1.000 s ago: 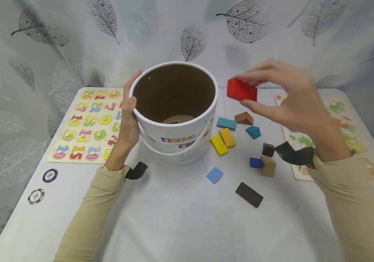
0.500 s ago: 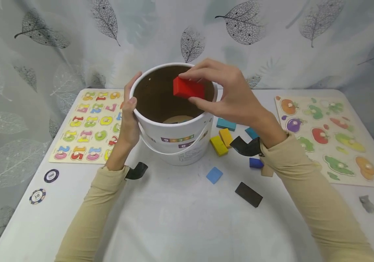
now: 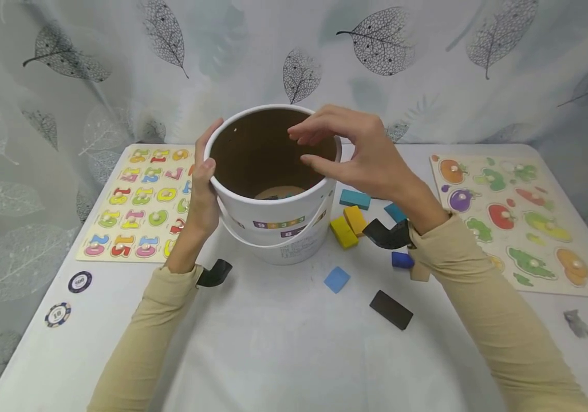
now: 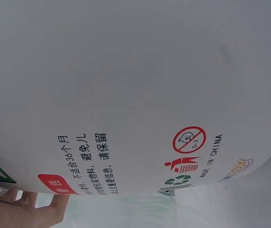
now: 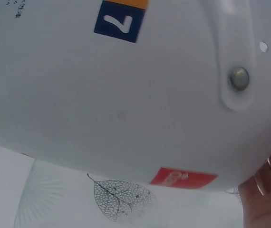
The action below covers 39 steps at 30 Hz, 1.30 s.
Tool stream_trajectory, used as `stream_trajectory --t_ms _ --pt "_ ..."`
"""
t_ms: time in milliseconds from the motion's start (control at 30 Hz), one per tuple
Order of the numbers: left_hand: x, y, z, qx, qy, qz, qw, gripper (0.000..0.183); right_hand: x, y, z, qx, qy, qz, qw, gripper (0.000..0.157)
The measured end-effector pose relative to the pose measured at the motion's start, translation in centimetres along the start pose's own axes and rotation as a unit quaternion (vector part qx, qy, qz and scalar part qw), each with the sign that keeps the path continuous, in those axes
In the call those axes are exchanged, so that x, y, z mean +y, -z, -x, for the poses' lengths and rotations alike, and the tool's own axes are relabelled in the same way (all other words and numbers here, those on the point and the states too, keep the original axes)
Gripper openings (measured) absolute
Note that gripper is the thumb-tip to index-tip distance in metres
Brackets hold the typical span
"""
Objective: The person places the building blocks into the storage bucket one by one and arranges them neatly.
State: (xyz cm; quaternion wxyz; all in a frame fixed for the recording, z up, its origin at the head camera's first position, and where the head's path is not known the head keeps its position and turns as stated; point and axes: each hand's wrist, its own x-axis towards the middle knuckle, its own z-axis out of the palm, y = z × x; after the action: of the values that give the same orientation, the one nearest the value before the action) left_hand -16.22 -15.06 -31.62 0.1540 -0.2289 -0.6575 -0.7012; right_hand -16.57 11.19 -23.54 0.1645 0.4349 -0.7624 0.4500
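Observation:
A white bucket (image 3: 252,236) with a thin handle and a brown inside stands on the table in the head view. My left hand (image 3: 203,200) grips its left rim, thumb hooked over the edge and fingers along the outside. Over the right rim hovers my right hand (image 3: 358,150), thumb and fingers spread apart with nothing between them. Part of the bucket's floor shows a few bits of blocks; the rest is hidden by the near wall. Both wrist views are mostly filled by the bucket's printed outer wall (image 4: 126,85), with fingers at its edge.
Right of the bucket lie yellow blocks (image 3: 344,232), teal blocks (image 3: 355,198), a light blue block (image 3: 337,279), a dark block (image 3: 391,309) and a blue block (image 3: 402,260). A number puzzle board (image 3: 103,226) lies left, a vegetable puzzle board (image 3: 523,229) right. Two chips (image 3: 80,281) lie front left.
My right hand carried a red block leftward from the right to over the bucket's mouth, then let it go; the block is out of sight now. My left hand kept its grip on the rim.

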Motion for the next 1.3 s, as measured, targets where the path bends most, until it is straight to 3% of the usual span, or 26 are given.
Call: stream_trajectory --t_ms 200,333,433,567,800,967,1033,1300 --pt "-0.1 0.0 0.0 0.000 0.004 0.005 1.0000 0.076 0.7 2.2 0.9 0.052 -0.020 -0.025 0.998 0.035" --pt "-0.1 0.1 0.1 0.003 0.006 0.001 1.0000 0.075 2.3 4.0 2.9 0.068 -0.079 0.009 0.995 0.035" --pt "-0.1 0.1 0.0 0.004 0.007 -0.002 1.0000 0.076 4.4 4.9 5.0 0.039 -0.145 0.069 0.986 0.036" --pt "-0.2 0.1 -0.1 0.003 0.006 0.000 1.0000 0.077 7.9 5.1 8.0 -0.024 -0.227 0.142 0.963 0.037" --pt "-0.1 0.0 -0.1 0.001 0.002 0.011 0.9999 0.077 11.7 4.9 11.0 -0.107 -0.349 0.133 0.921 0.039" --pt "-0.1 0.0 -0.1 0.003 0.004 0.009 0.9999 0.077 12.8 4.7 11.5 -0.163 -0.398 0.118 0.895 0.042" --pt "-0.1 0.0 -0.1 0.003 0.005 0.009 0.9999 0.077 13.1 4.6 11.7 -0.171 -0.406 0.116 0.890 0.042" --pt "-0.2 0.0 0.0 0.004 0.007 0.007 0.9999 0.077 13.5 4.4 12.0 -0.174 -0.409 0.126 0.887 0.043"
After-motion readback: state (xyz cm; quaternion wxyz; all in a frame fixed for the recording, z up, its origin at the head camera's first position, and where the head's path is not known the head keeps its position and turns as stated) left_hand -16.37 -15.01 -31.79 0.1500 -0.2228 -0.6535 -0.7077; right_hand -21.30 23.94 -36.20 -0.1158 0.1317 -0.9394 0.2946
